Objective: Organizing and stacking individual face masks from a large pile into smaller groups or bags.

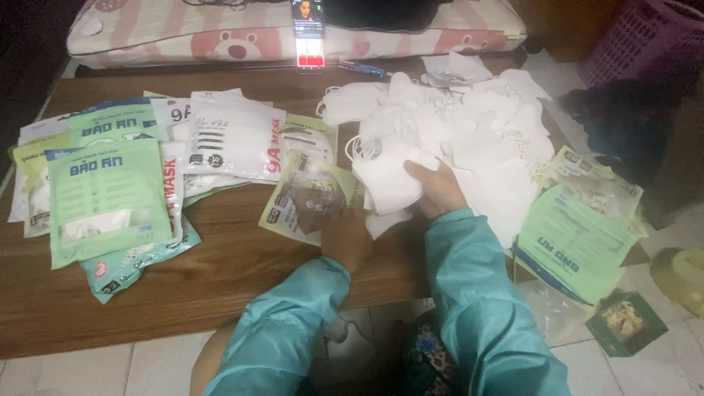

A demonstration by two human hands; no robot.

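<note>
Wooden table, pouches of masks

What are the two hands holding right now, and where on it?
The right hand holds a stack of white face masks by its right edge. The left hand rests at a printed mask pouch; a grip cannot be told.

Low wooden table takes the middle of the floor. Heap of loose face masks on it at 1 o'clock. Stack of packaged masks at 9 o'clock, more packs overlapping at 10–11. One open pouch dead centre, left hand on its near edge. Right hand just right of that, on a folded mask bundle. Phone propped at 12 against a cushion behind the table. Empty pouches hang off the table edge at 3–4.
</note>
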